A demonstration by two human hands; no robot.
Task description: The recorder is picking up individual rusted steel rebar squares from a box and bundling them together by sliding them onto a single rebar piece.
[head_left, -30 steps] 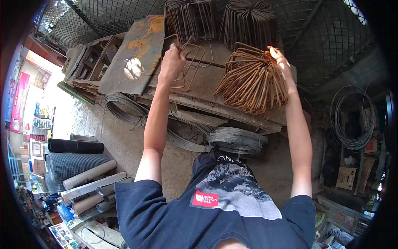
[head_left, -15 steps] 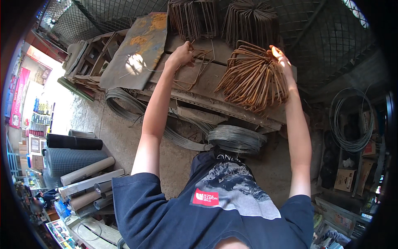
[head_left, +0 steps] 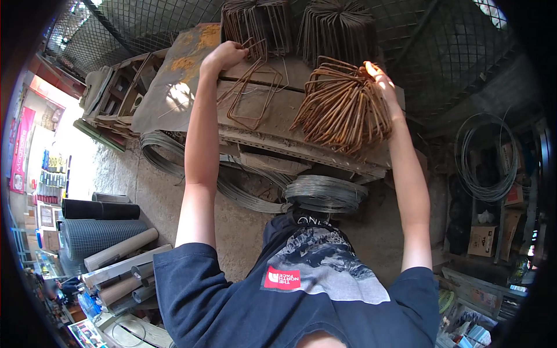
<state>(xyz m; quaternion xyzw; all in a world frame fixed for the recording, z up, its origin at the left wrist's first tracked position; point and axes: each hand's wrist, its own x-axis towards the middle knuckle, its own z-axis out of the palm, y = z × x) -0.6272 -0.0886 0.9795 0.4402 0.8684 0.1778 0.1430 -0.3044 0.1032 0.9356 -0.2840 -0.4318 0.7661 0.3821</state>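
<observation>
My left hand [head_left: 228, 57] is closed on the far end of a thin rectangular rebar stirrup [head_left: 248, 124]. The stirrup hangs tilted over the workbench [head_left: 278, 110], and a second bent piece seems to overlap it. On the right, my right hand [head_left: 380, 80] grips the side of a bundle of rusty rebar stirrups [head_left: 342, 110]. These fan out toward me, resting on the bench near its front edge. Part of the right hand's fingers lies behind the bundle. A thin light wire [head_left: 285, 75] lies by the left hand's stirrup.
Two darker stirrup stacks [head_left: 255, 26] [head_left: 336, 32] stand at the back against wire mesh. A stained sheet [head_left: 156, 107] covers the bench's left end. Wire coils [head_left: 325, 194] lie below the front edge. Mesh rolls [head_left: 104, 238] are at left; another coil [head_left: 487, 156] hangs at right.
My left hand has moved left and away from me, drawing the stirrup apart from the bundle. My right hand stays on the bundle. The whole view has shifted slightly.
</observation>
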